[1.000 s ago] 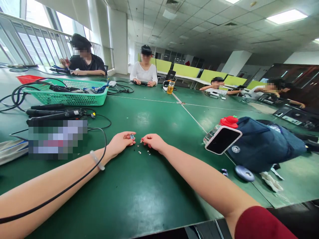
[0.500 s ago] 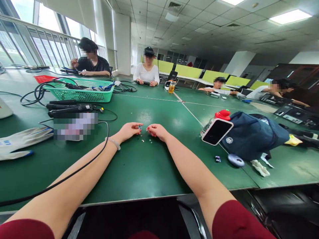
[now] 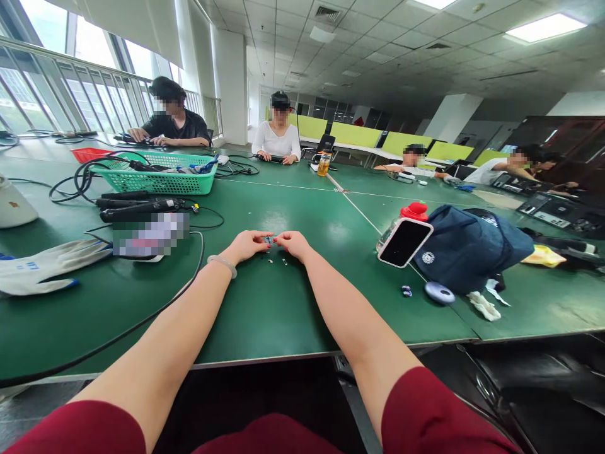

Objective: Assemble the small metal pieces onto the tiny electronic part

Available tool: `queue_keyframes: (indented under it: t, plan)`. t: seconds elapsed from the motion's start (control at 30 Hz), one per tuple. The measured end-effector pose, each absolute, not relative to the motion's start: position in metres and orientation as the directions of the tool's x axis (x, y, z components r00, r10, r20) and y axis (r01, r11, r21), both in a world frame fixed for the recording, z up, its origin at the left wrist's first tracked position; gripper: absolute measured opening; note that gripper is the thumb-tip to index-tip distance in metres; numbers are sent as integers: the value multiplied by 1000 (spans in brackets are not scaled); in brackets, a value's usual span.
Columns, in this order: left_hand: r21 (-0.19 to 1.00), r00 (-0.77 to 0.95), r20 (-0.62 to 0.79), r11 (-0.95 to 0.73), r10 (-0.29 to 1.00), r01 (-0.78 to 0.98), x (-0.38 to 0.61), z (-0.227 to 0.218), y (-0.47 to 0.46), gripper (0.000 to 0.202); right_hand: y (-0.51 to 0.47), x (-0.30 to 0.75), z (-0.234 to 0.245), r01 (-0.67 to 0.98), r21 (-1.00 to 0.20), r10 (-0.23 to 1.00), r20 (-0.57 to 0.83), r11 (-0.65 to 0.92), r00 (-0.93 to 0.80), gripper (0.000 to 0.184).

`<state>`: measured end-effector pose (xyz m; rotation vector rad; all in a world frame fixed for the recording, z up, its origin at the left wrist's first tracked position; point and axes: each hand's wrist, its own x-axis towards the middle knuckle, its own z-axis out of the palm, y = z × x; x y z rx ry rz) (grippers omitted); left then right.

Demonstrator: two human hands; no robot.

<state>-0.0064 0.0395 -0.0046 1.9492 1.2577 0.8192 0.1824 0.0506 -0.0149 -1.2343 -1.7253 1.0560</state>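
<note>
Between the thumb and fingers of my left hand point(image 3: 249, 244) is a small circuit board point(image 3: 268, 239), bluish with tiny parts on it. My right hand point(image 3: 293, 243) is pinched closed at the board's right side, its fingertips touching or nearly touching it. Whether a tiny part sits in that pinch is too small to make out. Below the hands, a few tiny pale pieces point(image 3: 285, 261) lie on the green table point(image 3: 265, 315).
At the left are work gloves point(image 3: 47, 268), black cable and a green basket point(image 3: 161, 180). A phone point(image 3: 405, 243) leans against a red-lidded bottle point(image 3: 414, 210) at the right, beside a dark blue bag point(image 3: 472, 252). Other people sit around the table.
My right hand has moved left to the circuit board, closing the gap between my hands. The board now sits flatter in my left fingers. The camera view has shifted slightly.
</note>
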Motion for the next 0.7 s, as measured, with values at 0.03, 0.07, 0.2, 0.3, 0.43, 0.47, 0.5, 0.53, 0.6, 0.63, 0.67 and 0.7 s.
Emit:
queue_keyframes:
  t: [0.03,0.07,0.2,0.3,0.43,0.47,0.5,0.53,0.6,0.63,0.67,0.7]
  plan:
    - [794,342,149,-318,928,518,-6,-5,40,53,51,182,-15,348,-917,962,111,195,-248,38]
    - [788,347,150,-324,926,524,-5,-5,40,53,51,182,-14,357,-913,963,111,196,-244,39]
    - [779,360,158,-340,919,527,-5,-6,40,53,51,181,-15,396,-898,966,107,195,-233,39]
    - [784,360,165,-343,918,516,-5,-8,41,54,52,180,-16,423,-886,969,102,192,-226,36]
    - [790,362,175,-350,916,503,-5,-11,42,56,53,178,-18,453,-871,973,103,189,-208,29]
    - [791,361,176,-350,916,501,-5,-11,42,56,53,177,-18,458,-868,973,105,190,-205,27]
    - [792,360,177,-349,916,500,-5,-11,42,55,53,177,-19,464,-865,974,108,192,-201,26]
    - [793,357,176,-347,917,500,-5,-12,42,55,53,176,-19,469,-861,974,112,194,-198,25]
    - [796,354,172,-341,919,500,-5,-12,43,55,52,176,-19,483,-853,974,118,198,-191,25]
    - [798,353,169,-337,920,499,-5,-13,44,55,51,176,-18,491,-848,975,121,199,-187,25]
    - [801,352,166,-334,921,497,-6,-13,44,56,51,176,-18,498,-844,976,122,199,-182,25]
    - [803,352,163,-331,922,496,-6,-13,45,56,50,176,-18,504,-841,976,124,198,-177,25]
